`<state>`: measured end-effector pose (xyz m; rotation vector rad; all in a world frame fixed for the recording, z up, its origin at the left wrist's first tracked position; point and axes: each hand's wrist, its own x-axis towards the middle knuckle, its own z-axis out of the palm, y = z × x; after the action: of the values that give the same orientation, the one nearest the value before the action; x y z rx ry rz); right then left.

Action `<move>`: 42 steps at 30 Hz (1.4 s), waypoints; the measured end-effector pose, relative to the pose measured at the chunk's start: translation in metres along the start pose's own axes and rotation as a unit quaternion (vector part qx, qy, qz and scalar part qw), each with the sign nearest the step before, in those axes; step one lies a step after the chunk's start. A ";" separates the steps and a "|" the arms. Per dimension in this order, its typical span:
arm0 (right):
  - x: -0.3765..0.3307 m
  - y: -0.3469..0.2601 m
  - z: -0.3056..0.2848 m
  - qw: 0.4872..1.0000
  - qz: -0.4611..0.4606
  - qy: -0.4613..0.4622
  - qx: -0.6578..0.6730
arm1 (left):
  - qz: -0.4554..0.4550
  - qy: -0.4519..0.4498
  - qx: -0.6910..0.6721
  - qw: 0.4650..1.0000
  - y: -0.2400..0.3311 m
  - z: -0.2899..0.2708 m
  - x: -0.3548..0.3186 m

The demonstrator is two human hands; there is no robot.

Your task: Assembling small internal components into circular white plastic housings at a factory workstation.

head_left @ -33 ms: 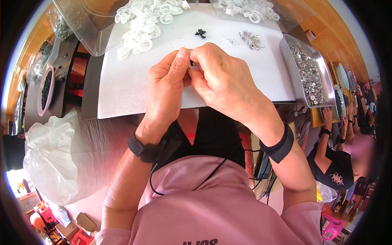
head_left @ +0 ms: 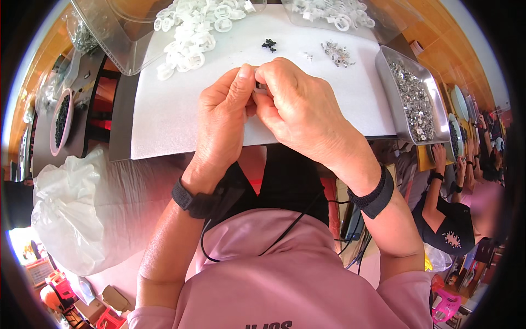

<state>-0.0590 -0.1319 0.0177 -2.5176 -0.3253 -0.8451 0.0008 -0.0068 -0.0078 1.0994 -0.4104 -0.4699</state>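
Note:
My left hand (head_left: pixel 226 112) and my right hand (head_left: pixel 298 101) meet over the near middle of a white mat (head_left: pixel 170 118). Both are closed, with thumbs and fingertips pinched together at one spot. Between them a small piece (head_left: pixel 261 86) shows only as a dark and pale sliver; the fingers hide its shape. Just beyond the hands lie a little cluster of black parts (head_left: pixel 269 45) and a loose heap of small metal pieces (head_left: pixel 337 54). White plastic ring-shaped parts (head_left: pixel 189 46) are piled at the far left of the mat.
A metal tray (head_left: pixel 415 101) of small metal parts stands at the right edge. Clear plastic bins (head_left: pixel 118 41) sit at the back, one holding more white parts (head_left: pixel 334 13). A bowl of black parts (head_left: pixel 60 120) is at left. Another person (head_left: pixel 444 219) works at right.

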 end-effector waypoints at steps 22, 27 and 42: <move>0.001 0.008 -0.015 0.997 0.042 -0.053 0.040 | 0.015 -0.002 0.041 0.999 0.006 0.005 -0.004; 0.002 0.010 -0.013 0.997 0.042 -0.055 0.045 | 0.026 -0.006 0.061 0.998 0.003 0.005 -0.004; 0.006 0.013 -0.011 0.995 0.054 -0.046 0.072 | 0.045 -0.008 0.077 0.996 0.007 0.008 0.000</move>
<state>-0.0551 -0.1475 0.0247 -2.4199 -0.2676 -0.6412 -0.0026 -0.0103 0.0020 1.2208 -0.5151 -0.3715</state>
